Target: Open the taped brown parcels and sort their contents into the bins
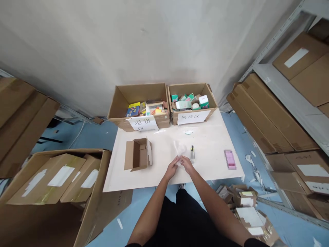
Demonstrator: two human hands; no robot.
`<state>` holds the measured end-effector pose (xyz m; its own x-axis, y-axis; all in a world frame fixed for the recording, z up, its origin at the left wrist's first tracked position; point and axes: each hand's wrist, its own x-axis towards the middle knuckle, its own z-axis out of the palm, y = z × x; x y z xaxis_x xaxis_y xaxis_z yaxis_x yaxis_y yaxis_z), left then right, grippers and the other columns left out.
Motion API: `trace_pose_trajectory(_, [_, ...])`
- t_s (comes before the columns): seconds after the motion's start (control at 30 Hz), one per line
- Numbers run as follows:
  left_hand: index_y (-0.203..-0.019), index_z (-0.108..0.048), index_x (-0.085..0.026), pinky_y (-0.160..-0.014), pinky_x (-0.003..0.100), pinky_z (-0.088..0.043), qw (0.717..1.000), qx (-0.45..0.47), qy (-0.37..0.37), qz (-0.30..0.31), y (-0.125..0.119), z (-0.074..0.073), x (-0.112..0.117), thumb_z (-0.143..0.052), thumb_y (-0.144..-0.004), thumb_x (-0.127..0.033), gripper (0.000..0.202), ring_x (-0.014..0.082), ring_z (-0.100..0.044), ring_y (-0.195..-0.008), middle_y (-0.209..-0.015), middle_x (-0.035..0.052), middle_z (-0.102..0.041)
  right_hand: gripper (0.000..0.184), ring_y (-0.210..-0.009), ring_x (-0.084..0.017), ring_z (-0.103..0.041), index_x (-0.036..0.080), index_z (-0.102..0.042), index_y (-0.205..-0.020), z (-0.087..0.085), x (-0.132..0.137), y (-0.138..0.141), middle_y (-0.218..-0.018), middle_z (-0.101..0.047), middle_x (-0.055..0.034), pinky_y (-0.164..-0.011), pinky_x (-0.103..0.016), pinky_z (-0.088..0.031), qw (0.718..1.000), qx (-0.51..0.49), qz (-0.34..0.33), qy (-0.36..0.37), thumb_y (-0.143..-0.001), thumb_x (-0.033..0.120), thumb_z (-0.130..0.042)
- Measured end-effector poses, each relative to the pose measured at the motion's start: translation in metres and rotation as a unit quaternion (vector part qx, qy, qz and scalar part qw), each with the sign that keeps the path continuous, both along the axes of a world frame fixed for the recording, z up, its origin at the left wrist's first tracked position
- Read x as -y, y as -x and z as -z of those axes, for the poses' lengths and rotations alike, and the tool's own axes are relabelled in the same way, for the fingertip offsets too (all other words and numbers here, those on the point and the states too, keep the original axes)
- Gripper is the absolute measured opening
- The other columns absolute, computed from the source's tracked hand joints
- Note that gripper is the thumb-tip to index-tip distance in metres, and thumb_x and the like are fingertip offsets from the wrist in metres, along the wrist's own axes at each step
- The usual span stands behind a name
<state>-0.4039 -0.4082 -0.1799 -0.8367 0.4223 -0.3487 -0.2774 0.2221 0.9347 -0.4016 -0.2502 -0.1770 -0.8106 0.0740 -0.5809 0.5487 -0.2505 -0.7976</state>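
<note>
A clear, crinkled plastic bag (pixel 180 148) lies on the white table (pixel 164 178) near its front middle. My left hand (pixel 172 167) pinches its near edge, and my right hand (pixel 186 163) grips the same edge close beside it. Both hands have closed fingers and almost touch. Whether anything is inside the bag I cannot tell. Just right of the bag lie black-and-yellow cutter knives (pixel 192 153). To the left, a small open cardboard box (pixel 141 155) rests with its flaps spread.
Two large cardboard boxes, one of mixed packages (pixel 138 124) and one of green-white cartons (pixel 193 118), stand along the back. A pixelated pink item (pixel 230 160) lies at the right. A big carton (pixel 102 171) flanks the left; shelving (pixel 288 89) with boxes stands right.
</note>
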Motion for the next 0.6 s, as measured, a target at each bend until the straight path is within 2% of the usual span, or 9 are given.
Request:
trace_pose_trajectory(0.07, [-0.131, -0.074, -0.028, -0.13, 0.053, -0.022, 0.999, -0.023, -0.041, 0.024, 0.004, -0.026, 0.023, -0.06, -0.089, -0.033, 0.044, 0.0266, -0.035, -0.156, -0.157, 0.0039, -0.055, 0.05, -0.085, -0.02, -0.068, 0.021, -0.07, -0.087, -0.021, 0.007, 0.006, -0.087, -0.074, -0.0031, -0.076, -0.029, -0.053, 1.0, -0.02, 0.019, -0.006, -0.067, 0.066, -0.076])
trace_pose_trajectory(0.17, [-0.118, -0.08, -0.03, -0.129, 0.056, -0.025, 0.996, -0.06, -0.054, 0.047, 0.01, -0.065, 0.068, -0.064, -0.089, -0.035, 0.034, 0.0289, -0.035, -0.156, -0.143, 0.0049, -0.067, 0.045, -0.074, -0.018, -0.066, 0.022, -0.065, -0.087, -0.055, 0.029, 0.017, -0.08, -0.072, 0.0, -0.066, -0.026, -0.049, 0.999, -0.037, -0.032, 0.003, -0.064, 0.055, -0.083])
trace_pose_trajectory(0.27, [-0.109, -0.084, -0.027, -0.125, 0.051, -0.034, 0.994, -0.096, -0.047, 0.017, 0.02, -0.094, 0.114, -0.068, -0.086, -0.033, 0.028, 0.0311, -0.046, -0.149, -0.135, 0.0071, -0.073, 0.053, -0.076, -0.019, -0.07, 0.024, -0.064, -0.105, -0.088, 0.069, 0.033, -0.087, -0.076, -0.0003, -0.069, -0.028, -0.052, 0.993, -0.055, -0.101, 0.037, -0.061, 0.044, -0.086])
trace_pose_trajectory(0.33, [-0.104, -0.084, -0.024, -0.119, 0.049, -0.043, 0.991, -0.117, -0.041, -0.042, 0.03, -0.105, 0.147, -0.067, -0.087, -0.034, 0.026, 0.031, -0.06, -0.136, -0.127, 0.0085, -0.076, 0.055, -0.078, -0.021, -0.071, 0.024, -0.064, -0.109, -0.108, 0.1, 0.045, -0.089, -0.077, -0.0017, -0.074, -0.03, -0.054, 0.989, -0.093, -0.112, 0.036, -0.061, 0.04, -0.085])
trace_pose_trajectory(0.4, [-0.103, -0.083, -0.022, -0.11, 0.047, -0.052, 0.982, -0.134, -0.02, -0.132, 0.04, -0.107, 0.183, -0.062, -0.09, -0.037, 0.029, 0.0289, -0.07, -0.119, -0.116, 0.009, -0.08, 0.047, -0.077, -0.02, -0.07, 0.021, -0.066, -0.101, -0.125, 0.13, 0.06, -0.088, -0.076, -0.0024, -0.073, -0.03, -0.053, 0.985, -0.147, -0.089, 0.001, -0.061, 0.037, -0.084])
trace_pose_trajectory(0.47, [-0.106, -0.08, -0.021, -0.102, 0.044, -0.057, 0.965, -0.15, 0.03, -0.215, 0.047, -0.101, 0.22, -0.057, -0.091, -0.038, 0.032, 0.0266, -0.074, -0.107, -0.11, 0.0083, -0.081, 0.035, -0.073, -0.018, -0.067, 0.02, -0.066, -0.091, -0.138, 0.158, 0.074, -0.083, -0.073, -0.0009, -0.07, -0.028, -0.051, 0.976, -0.202, -0.061, -0.05, -0.064, 0.035, -0.082])
trace_pose_trajectory(0.5, [-0.108, -0.079, -0.022, -0.1, 0.043, -0.058, 0.957, -0.159, 0.064, -0.234, 0.049, -0.095, 0.237, -0.056, -0.092, -0.038, 0.033, 0.0259, -0.074, -0.106, -0.111, 0.0078, -0.08, 0.03, -0.07, -0.017, -0.065, 0.02, -0.065, -0.088, -0.144, 0.171, 0.081, -0.08, -0.071, 0.0002, -0.068, -0.027, -0.05, 0.969, -0.227, -0.05, -0.079, -0.067, 0.036, -0.08])
trace_pose_trajectory(0.53, [-0.111, -0.078, -0.023, -0.101, 0.043, -0.058, 0.951, -0.171, 0.104, -0.234, 0.05, -0.088, 0.253, -0.056, -0.091, -0.036, 0.033, 0.0257, -0.073, -0.108, -0.115, 0.0075, -0.079, 0.026, -0.069, -0.016, -0.063, 0.02, -0.065, -0.087, -0.147, 0.184, 0.087, -0.078, -0.069, 0.001, -0.067, -0.026, -0.05, 0.96, -0.253, -0.039, -0.111, -0.071, 0.036, -0.077])
trace_pose_trajectory(0.6, [-0.114, -0.077, -0.024, -0.109, 0.045, -0.053, 0.944, -0.192, 0.189, -0.19, 0.047, -0.071, 0.277, -0.061, -0.088, -0.033, 0.032, 0.0278, -0.067, -0.123, -0.128, 0.0079, -0.075, 0.019, -0.073, -0.017, -0.063, 0.02, -0.065, -0.091, -0.149, 0.211, 0.098, -0.084, -0.067, -0.0004, -0.068, -0.026, -0.051, 0.934, -0.302, -0.014, -0.191, -0.08, 0.036, -0.069])
